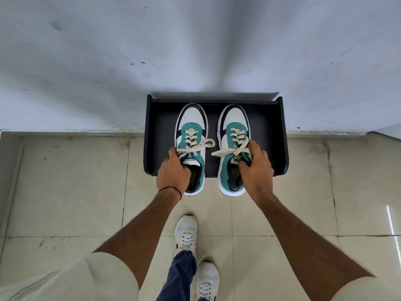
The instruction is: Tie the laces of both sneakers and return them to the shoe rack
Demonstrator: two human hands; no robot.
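Observation:
Two teal, white and navy sneakers sit side by side on the top of a dark shoe rack [275, 135], toes towards the wall. My left hand [173, 172] grips the collar of the left sneaker [192, 122], fingers inside its opening. In the same way my right hand [256, 168] holds the right sneaker [235, 118] at its collar. Both heels stick out past the rack's front edge. Cream laces on each shoe are tied in a bow, with loops lying in the gap between the shoes.
The rack stands against a white wall [195, 51] on a beige tiled floor [76, 181]. My own feet in white shoes [186, 233] stand on the tiles just in front of the rack.

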